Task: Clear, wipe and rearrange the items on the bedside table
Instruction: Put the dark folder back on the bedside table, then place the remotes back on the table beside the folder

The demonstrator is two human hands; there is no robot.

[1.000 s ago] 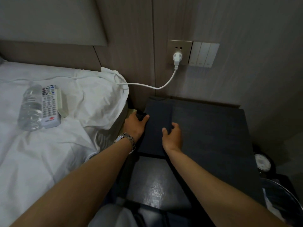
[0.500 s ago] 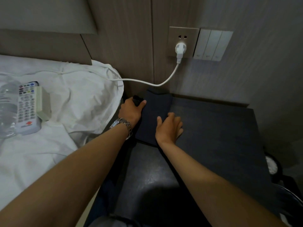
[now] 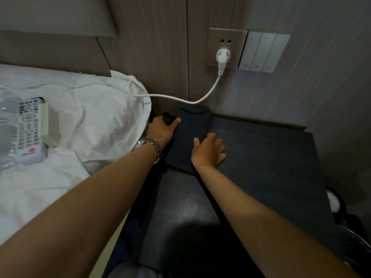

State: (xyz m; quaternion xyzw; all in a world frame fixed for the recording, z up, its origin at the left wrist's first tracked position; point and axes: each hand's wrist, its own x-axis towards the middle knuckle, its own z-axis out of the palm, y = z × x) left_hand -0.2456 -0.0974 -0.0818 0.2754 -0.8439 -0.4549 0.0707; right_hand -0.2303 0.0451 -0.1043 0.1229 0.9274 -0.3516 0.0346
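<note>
A dark cloth (image 3: 192,125) lies flat on the left part of the dark bedside table (image 3: 271,157), its far end against the wall. My left hand (image 3: 162,130), with a metal watch on the wrist, grips a bunched bit of the cloth at its left edge. My right hand (image 3: 208,152) rests palm down with fingers spread, across the cloth's right edge and the table top. On the bed at the left lie a clear water bottle (image 3: 6,125), a white remote control (image 3: 28,131) and a pale box (image 3: 49,125), side by side.
A white cable (image 3: 176,98) runs from a plug (image 3: 222,57) in the wall socket, over the cloth's far end, to the white pillow (image 3: 100,117). Wall switches (image 3: 263,51) sit beside the socket. A round dark object with a white face (image 3: 333,203) stands low at the right.
My right hand has slid to the right across the cloth, from its middle to its right edge. My left hand has kept its grip on the left edge. The view has moved closer.
</note>
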